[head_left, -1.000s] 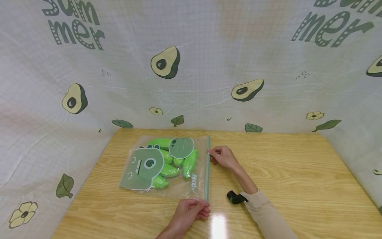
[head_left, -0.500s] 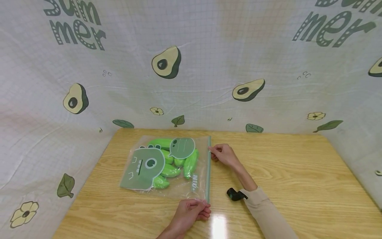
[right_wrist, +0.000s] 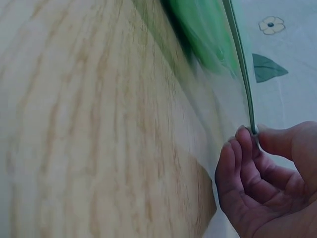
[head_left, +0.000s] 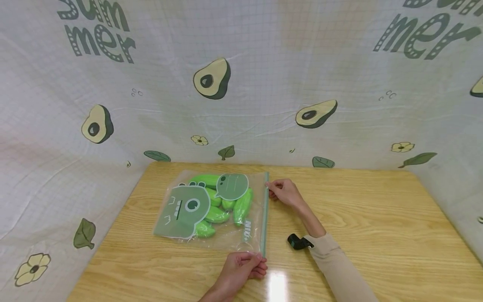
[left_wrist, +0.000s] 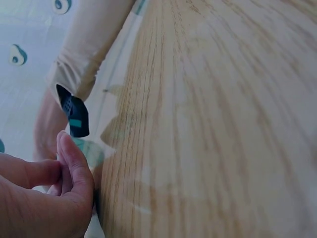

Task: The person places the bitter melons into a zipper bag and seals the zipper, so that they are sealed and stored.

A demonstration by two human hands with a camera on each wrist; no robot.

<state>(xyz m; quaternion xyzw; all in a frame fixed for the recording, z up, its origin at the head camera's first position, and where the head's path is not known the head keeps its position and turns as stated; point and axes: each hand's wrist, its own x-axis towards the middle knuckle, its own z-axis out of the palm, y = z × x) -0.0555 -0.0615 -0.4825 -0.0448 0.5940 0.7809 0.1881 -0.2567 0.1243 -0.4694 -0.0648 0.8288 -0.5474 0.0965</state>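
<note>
A clear zip-lock bag (head_left: 232,240) with a printed green monster lies flat on the table. Inside it are several bright green, long, cucumber-like things (head_left: 216,214). Its green zip strip (head_left: 265,220) runs along the right edge. At the strip's near end, my left hand (head_left: 241,268) pinches the bag's corner between thumb and fingers. Toward the far end, my right hand (head_left: 286,193) pinches the strip; in the right wrist view the strip (right_wrist: 242,64) meets its thumb and fingertips. The left wrist view shows my left hand (left_wrist: 54,193) with thumb against fingers, the bag not discernible there.
The wooden table (head_left: 362,218) extends to the right of the bag. A pale cloth (head_left: 256,84) printed with avocados and leaves hangs behind and at the sides. A small black device (head_left: 297,242) sits at my right sleeve cuff (head_left: 322,251).
My right hand has slid a little way along the zip strip toward its far end, still pinching it. The left hand keeps its place at the near corner. The view has shifted slightly.
</note>
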